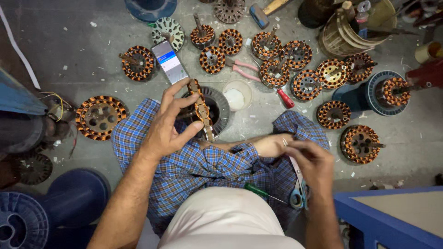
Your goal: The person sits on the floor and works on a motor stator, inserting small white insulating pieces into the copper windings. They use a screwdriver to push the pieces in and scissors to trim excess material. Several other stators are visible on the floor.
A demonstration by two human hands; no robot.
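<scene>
The person is sitting cross-legged on the floor (69, 46), and the left hand (168, 124) is holding a copper-wound stator (201, 109) up on its edge, thumb underneath, fingers curling over the rim. It is being tipped sideways over the knees, probably so the windings around the ring face the eyes. Right behind it a dark ring-shaped motor housing (219, 103) is lying flat on the floor.

The right hand (314, 161) is hovering over the lap with fingertips pressed together, pinching something thin; it is too small to say whether that is wire or a sliver of insulation. Scissors (299, 189) are resting on the checked cloth (198, 168) just under that hand, and a green-handled screwdriver (259, 191) is lying beside them, both within easy reach.

A phone (170, 61) with a lit screen is propped just beyond the left hand, leaning towards the person so it can be watched while working. A white bowl (236, 94) is sitting beside the housing. Further out, many more wound stators (277, 60) are spreading in a loose cluster towards the far edge of the floor, with pink-handled pliers (244, 68) and a red-handled tool (285, 97) lying among them. One large stator (98, 116) is lying alone off the left knee, and blue spools (20, 221) are standing at the near left corner.
</scene>
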